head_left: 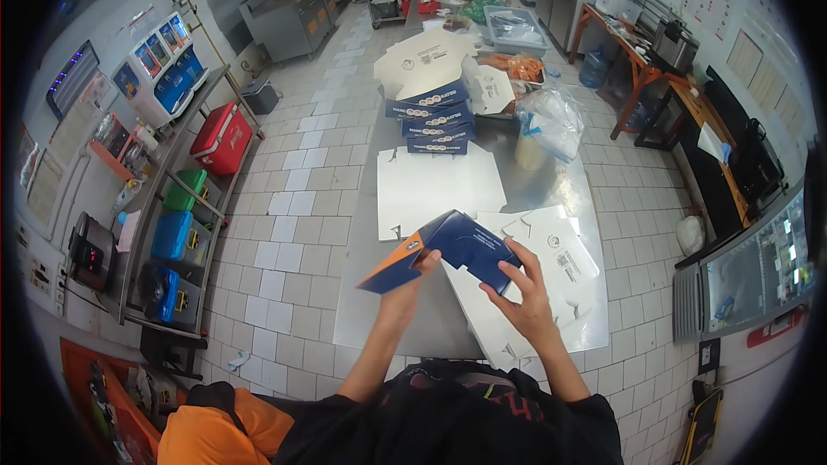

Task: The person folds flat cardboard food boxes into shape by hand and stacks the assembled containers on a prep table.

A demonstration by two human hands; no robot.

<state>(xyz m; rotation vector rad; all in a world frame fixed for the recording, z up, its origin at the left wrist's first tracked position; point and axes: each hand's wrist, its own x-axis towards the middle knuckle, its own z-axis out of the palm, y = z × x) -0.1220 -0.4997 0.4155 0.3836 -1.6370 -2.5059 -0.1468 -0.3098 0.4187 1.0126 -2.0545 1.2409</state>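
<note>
Between my hands is a partly folded cardboard food box [457,245], dark blue with an orange panel on its left. My left hand [413,274] grips its left side, with the fingers partly hidden behind the card. On the right edge, my right hand [524,288] pinches a blue panel between thumb and fingers. Flat box blanks [564,263], white side up, lie under and right of my right hand. Another white blank [435,189] lies just beyond the held box. Farther back rises a stack of folded blue boxes [435,125] with white flaps on top.
The steel table [375,293] runs away from me. A clear plastic bag [551,125] and a plastic bin [514,30] stand at its right and far end. Shelving with a red cooler [222,139] is on the left; a wooden bench [719,146] is on the right.
</note>
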